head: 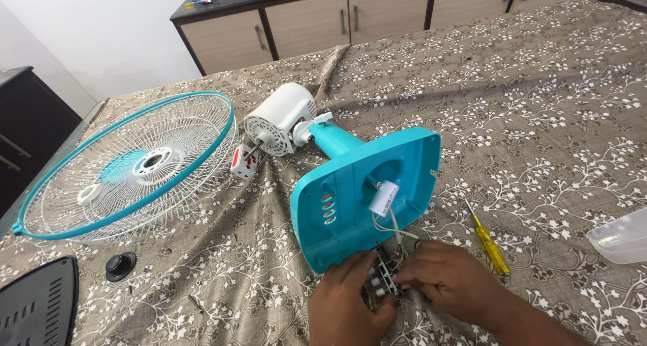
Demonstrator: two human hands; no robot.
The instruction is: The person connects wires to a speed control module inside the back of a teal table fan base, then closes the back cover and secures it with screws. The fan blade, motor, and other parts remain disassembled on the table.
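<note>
Both my hands sit at the near edge of the bed, on a small dark switch block [379, 280] with white round push buttons. My left hand [350, 305] curls around its left side, fingers bent and closed on it; my right hand [448, 278] pinches it from the right, thumb and fingers drawn in. Thin wires [391, 228] run up from the block into the hollow underside of the turquoise fan base [337, 204], which lies tipped on its side just beyond my knuckles.

Inside the base — a small white cylinder, a capacitor [384, 197], with a printed label too small to read. Three slots show in the base's wall on the left.

The turquoise neck leads to the white motor housing [282, 119], shaft end toward the left. Touching that end is a small white cube-shaped part with red marks [244, 162].

Far left: the round wire fan guard [131, 167], white with a turquoise rim, lying flat on the brown floral bedspread [539, 103]. Near it, a black knob [120, 266] and the corner of a black vented cover plate [37, 305].

Right of my hand — a yellow-handled screwdriver [488, 241], lying apart from the base. A clear plastic piece [620, 237] pokes in at the right edge. Beige cabinets [303, 25] stand beyond the bed.
</note>
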